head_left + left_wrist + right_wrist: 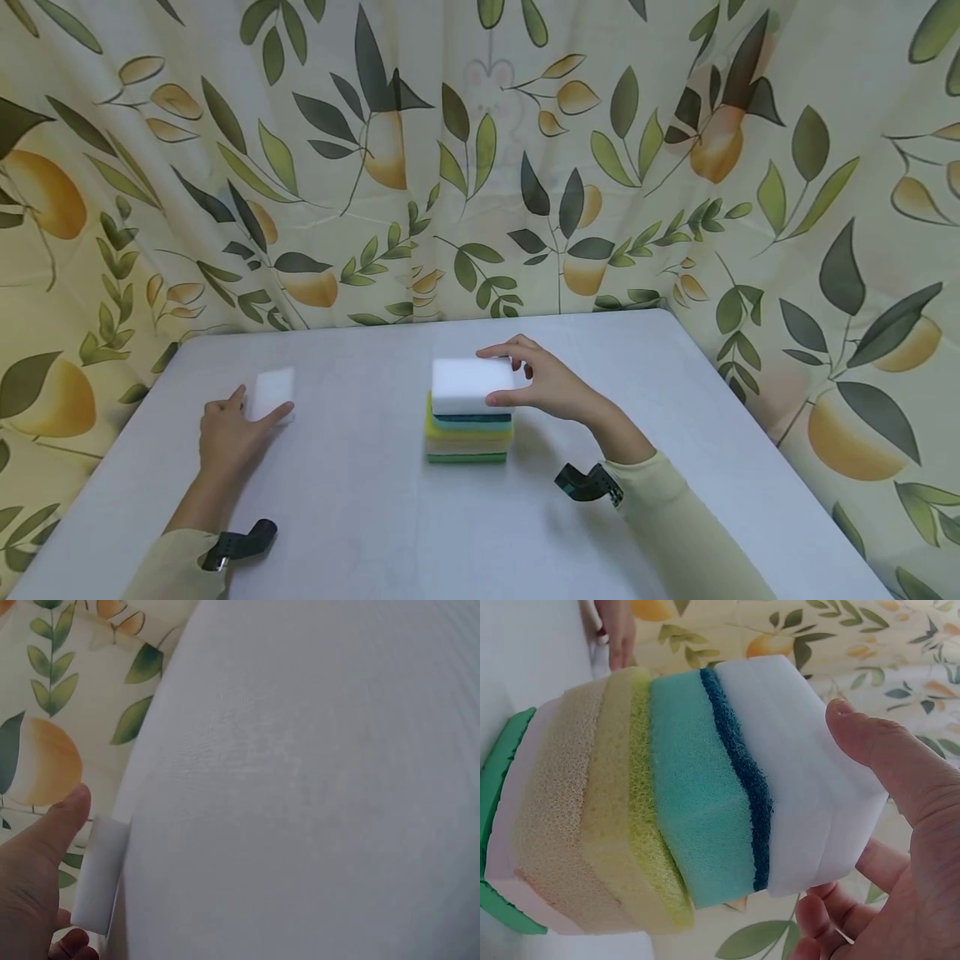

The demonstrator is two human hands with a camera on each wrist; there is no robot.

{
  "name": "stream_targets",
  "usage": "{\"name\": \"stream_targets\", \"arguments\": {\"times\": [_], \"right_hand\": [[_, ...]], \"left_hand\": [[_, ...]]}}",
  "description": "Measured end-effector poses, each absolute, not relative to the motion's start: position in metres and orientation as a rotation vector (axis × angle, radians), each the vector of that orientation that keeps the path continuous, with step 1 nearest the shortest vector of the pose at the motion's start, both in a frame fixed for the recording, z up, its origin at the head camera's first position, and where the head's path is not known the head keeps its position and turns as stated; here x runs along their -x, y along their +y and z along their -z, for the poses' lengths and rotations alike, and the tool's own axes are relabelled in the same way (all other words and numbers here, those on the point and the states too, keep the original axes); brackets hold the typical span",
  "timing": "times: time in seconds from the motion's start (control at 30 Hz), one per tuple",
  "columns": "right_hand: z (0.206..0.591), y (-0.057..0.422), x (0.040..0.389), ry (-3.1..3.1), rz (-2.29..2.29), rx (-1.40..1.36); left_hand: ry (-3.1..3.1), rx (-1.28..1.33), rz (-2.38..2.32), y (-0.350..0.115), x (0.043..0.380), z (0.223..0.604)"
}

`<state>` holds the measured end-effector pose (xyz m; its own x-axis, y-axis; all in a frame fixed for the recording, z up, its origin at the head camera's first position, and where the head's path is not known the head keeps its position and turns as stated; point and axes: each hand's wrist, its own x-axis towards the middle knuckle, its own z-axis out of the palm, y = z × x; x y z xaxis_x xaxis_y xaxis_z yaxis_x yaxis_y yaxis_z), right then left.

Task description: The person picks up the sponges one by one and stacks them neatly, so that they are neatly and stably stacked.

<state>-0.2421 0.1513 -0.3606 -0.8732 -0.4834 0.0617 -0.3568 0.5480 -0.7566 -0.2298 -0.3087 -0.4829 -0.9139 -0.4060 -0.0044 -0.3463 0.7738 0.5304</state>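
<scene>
A stack of sponges stands in the middle of the table in the head view. Its top is a white sponge (465, 385), and a faint seam runs through the white part in the right wrist view. My right hand (551, 383) holds this white top from the right, thumb at the near edge and index finger at the far edge. Under it lie a teal sponge (697, 787) with a dark blue scouring layer and a yellow one (622, 810). At left, a second white sponge (273, 390) lies flat between the spread thumb and fingers of my left hand (228, 429).
Lower in the stack come a beige sponge (555, 795) and a green layer (502, 765) at the base. A white cloth covers the table (337, 500). Behind it hangs a curtain (480, 167) with a fruit and leaf print.
</scene>
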Motion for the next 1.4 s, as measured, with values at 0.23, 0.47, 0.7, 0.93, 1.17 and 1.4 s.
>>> {"name": "stream_targets", "arguments": {"times": [0.23, 0.47, 0.7, 0.93, 1.17, 1.4], "right_hand": [[0.362, 0.151, 0.242, 2.622, 1.242, 0.73], [0.363, 0.151, 0.243, 2.624, 1.25, 0.738], [0.364, 0.151, 0.243, 2.62, 1.265, 0.731], [0.365, 0.151, 0.242, 2.616, 1.277, 0.724], [0.367, 0.15, 0.241, 2.614, 1.303, 0.702], [0.368, 0.149, 0.24, 2.624, 1.316, 0.69]], "left_hand": [[-2.872, -0.58, 0.837, -0.305, 0.232, 0.485], [-2.894, -0.597, 0.865, -0.305, 0.234, 0.485], [-2.904, -0.597, 0.87, -0.305, 0.236, 0.484], [-2.9, -0.576, 0.847, -0.302, 0.236, 0.482], [-2.887, -0.456, 0.894, -0.296, 0.235, 0.478], [-2.89, -0.361, 0.928, -0.285, 0.235, 0.467]]}}
